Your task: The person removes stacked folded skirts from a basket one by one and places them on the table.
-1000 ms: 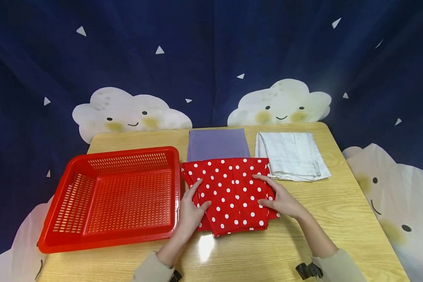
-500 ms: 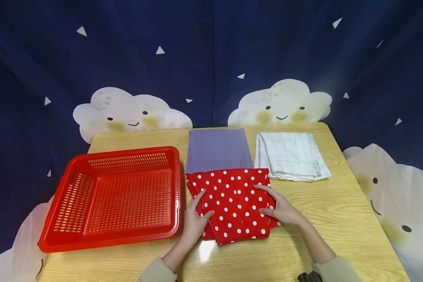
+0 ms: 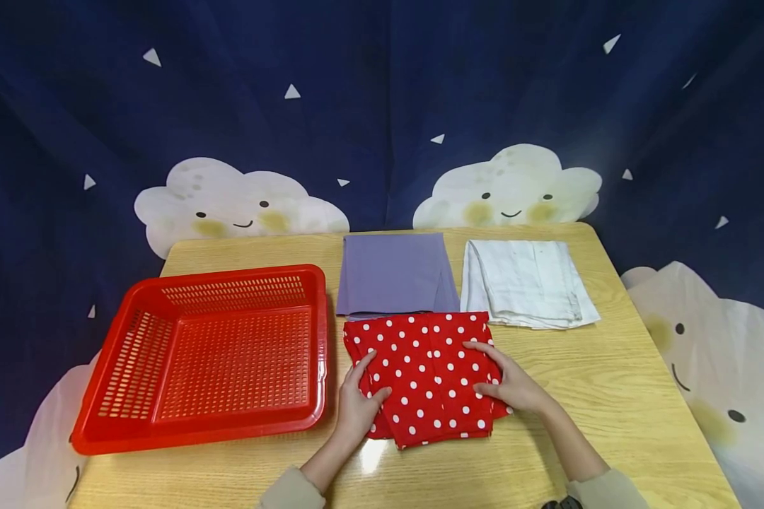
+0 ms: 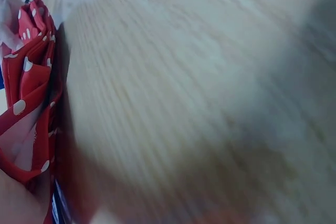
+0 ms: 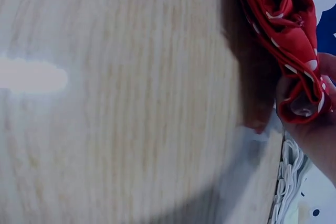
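Observation:
A folded red cloth with white dots (image 3: 429,375) lies on the wooden table (image 3: 611,396), near the front. My left hand (image 3: 372,382) grips its left side, with forefinger and thumb on top. My right hand (image 3: 484,367) grips its right side the same way. In the left wrist view the cloth's layered edge (image 4: 31,93) stands just above the wood, and the rest is blurred. The right wrist view shows the cloth's folded edge (image 5: 283,30) with a finger of my right hand (image 5: 315,140) under it.
A shallow, empty red plastic basket (image 3: 197,435) stands at the left, close beside the cloth. Behind the cloth lie a folded lilac cloth (image 3: 391,272) and a folded white cloth (image 3: 525,283). A dark blue curtain with clouds hangs round the table.
Both hands have drawn the red dotted cloth toward me, off the lilac cloth, whose front edge now shows.

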The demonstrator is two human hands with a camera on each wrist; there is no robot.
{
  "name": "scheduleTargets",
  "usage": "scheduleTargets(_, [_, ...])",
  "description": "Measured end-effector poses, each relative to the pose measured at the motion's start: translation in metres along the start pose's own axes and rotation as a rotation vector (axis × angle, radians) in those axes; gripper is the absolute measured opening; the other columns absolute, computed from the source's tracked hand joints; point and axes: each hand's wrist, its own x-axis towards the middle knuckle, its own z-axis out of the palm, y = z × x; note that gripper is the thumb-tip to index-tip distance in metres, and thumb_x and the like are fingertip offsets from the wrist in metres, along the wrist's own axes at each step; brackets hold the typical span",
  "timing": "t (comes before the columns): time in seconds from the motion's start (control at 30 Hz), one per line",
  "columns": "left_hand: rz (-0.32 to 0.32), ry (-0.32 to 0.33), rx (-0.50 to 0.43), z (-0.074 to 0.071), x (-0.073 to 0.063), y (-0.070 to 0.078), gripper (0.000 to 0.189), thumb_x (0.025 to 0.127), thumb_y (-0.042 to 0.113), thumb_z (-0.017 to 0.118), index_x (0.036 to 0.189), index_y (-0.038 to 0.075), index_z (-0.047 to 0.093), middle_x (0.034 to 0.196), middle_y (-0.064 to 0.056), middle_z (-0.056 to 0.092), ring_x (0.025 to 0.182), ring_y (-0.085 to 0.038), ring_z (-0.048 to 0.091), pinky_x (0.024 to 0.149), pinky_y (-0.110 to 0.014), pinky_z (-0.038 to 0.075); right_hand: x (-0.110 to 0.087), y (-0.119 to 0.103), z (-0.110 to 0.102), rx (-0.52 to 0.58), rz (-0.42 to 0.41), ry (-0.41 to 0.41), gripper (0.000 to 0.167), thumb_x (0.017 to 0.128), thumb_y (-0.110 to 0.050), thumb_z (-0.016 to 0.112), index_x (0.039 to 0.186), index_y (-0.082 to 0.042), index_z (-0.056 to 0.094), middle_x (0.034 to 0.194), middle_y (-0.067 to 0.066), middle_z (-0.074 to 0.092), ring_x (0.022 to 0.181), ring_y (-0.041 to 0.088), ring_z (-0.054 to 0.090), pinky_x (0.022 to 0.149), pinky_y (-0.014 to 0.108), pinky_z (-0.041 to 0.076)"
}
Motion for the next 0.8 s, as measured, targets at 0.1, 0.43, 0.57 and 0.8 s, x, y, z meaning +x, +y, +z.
scheduleTargets(0.1, [-0.006,0.002,0.010,0.002,0.000,-0.003,0.063,0.071,-0.007,0.072,0.128,0.011,0.052,0.120,-0.016,0.052,0.105,-0.032,0.054,0.080,-0.039,0.052,-0.001,0.002,0.001,0.002,0.036,0.012,0.067,0.079,-0.005,0.068,0.137,-0.021,0.038,0.129,0.021,0.039,0.110,0.035,0.045,0.074,0.032,0.053])
scheduleTargets(0.43, [-0.043,0.021,0.071,0.003,0.002,-0.009,0.065,0.069,-0.008,0.073,0.127,0.013,0.053,0.115,-0.014,0.053,0.102,-0.030,0.054,0.080,-0.041,0.052,-0.001,0.012,0.006,0.031,0.127,0.007,0.069,0.079,-0.008,0.069,0.137,-0.025,0.037,0.130,0.020,0.037,0.112,0.035,0.044,0.073,0.033,0.054])
scheduleTargets(0.57, [-0.032,0.025,0.140,0.002,0.003,-0.011,0.065,0.066,-0.005,0.076,0.125,0.011,0.054,0.111,-0.016,0.053,0.098,-0.032,0.055,0.079,-0.044,0.050,-0.001,0.010,0.008,-0.036,0.119,0.025,0.069,0.078,-0.009,0.070,0.136,-0.024,0.038,0.130,0.020,0.038,0.113,0.036,0.043,0.074,0.033,0.053])
scheduleTargets(0.8, [0.000,-0.016,0.158,-0.003,0.006,-0.014,0.065,0.066,0.002,0.079,0.125,0.009,0.054,0.110,-0.019,0.053,0.097,-0.033,0.054,0.081,-0.046,0.048,0.001,0.004,0.009,-0.217,0.091,0.052,0.069,0.077,-0.009,0.071,0.137,-0.021,0.038,0.129,0.022,0.039,0.113,0.036,0.042,0.082,0.042,0.048])
